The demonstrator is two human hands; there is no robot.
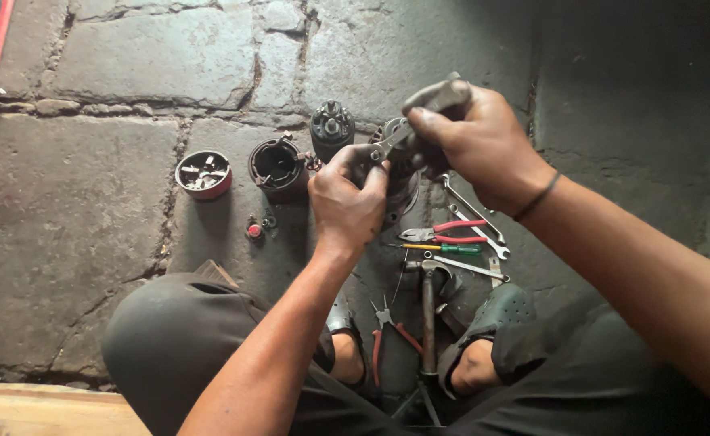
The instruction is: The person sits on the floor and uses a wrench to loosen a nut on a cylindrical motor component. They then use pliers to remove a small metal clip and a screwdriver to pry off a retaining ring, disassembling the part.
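Head view: small round tin [203, 173] and black motor housing [278, 167] on stone floor [72, 202] at 9 o'clock of left hand [347, 202], fingers gripping metal motor part [399, 190]. Right hand [472, 137], fingers pinching wrench [419, 117] at part's 12 o'clock. Red pliers [444, 234] at 5 o'clock.

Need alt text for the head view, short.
Seen from above, a squatting person's left hand and right hand grip a greasy dark metal motor part with a silver wrench on it, over a stone floor. Red-handled pliers, a hammer and a small red tin of parts lie nearby.
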